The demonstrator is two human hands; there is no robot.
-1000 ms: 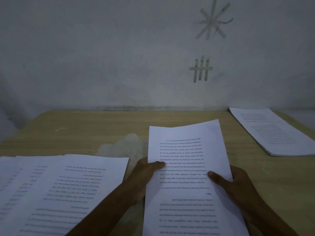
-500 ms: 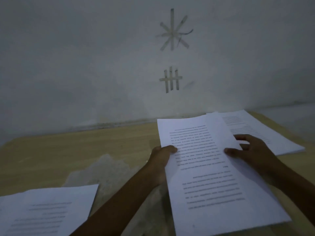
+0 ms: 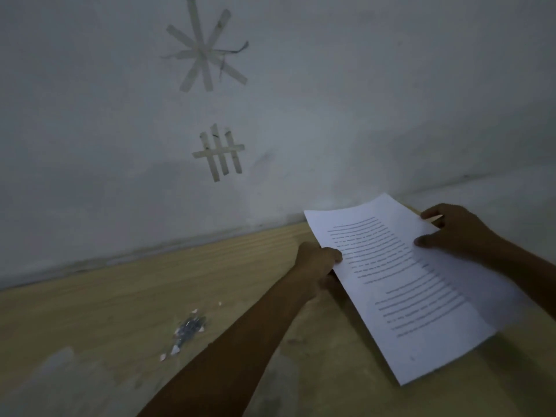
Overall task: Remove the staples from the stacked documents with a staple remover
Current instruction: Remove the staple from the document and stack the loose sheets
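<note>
A printed white document (image 3: pixel 400 284) is held above the right part of the wooden table (image 3: pixel 120 302), tilted with its far end toward the wall. My left hand (image 3: pixel 317 263) grips its left edge, thumb on top of the page. My right hand (image 3: pixel 457 233) holds the right edge near the far corner, thumb pressed on the sheet. A small heap of pulled staples and paper scraps (image 3: pixel 188 328) lies on the table to the left of my left forearm. No staple remover is visible.
A grey-white wall (image 3: pixel 301 115) stands directly behind the table, with strips of tape stuck on it in a star (image 3: pixel 204 52) and a grid (image 3: pixel 221 153). A pale worn patch (image 3: pixel 60 374) marks the table at the lower left.
Both hands carried the document to the right and toward the wall. The view swung right, so the papers at the left left the frame and the right stack is hidden under the held document.
</note>
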